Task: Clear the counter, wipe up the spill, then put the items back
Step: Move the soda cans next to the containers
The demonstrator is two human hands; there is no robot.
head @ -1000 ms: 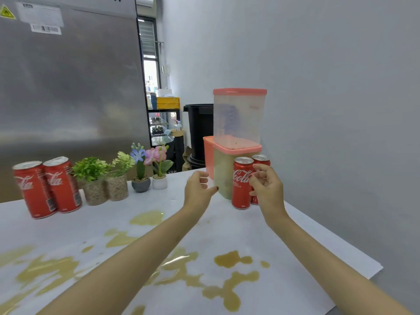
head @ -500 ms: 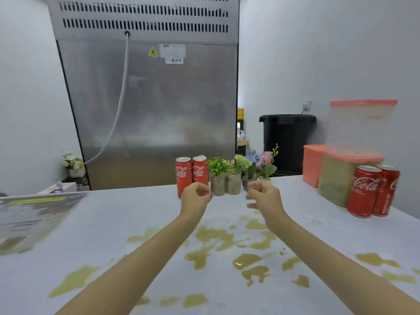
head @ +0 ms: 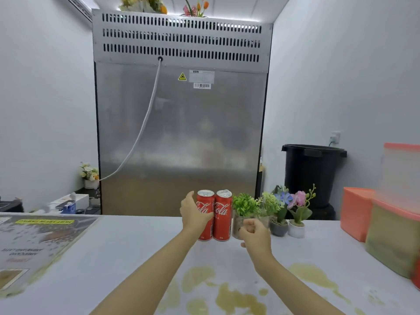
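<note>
Left hand now around left can

Bright, even, cool light falls from above; a white strip glows behind the top of the fridge. Its steel shows hazy reflections. Shadows on the worktop are faint. The wide lens bows the walls. The cans are sharp; the containers at the right edge smear with blur.

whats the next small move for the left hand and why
Probably lift the left can off the counter: the left hand wraps it, it stands upright beside a second can, and the spill in front is unwiped.
</note>
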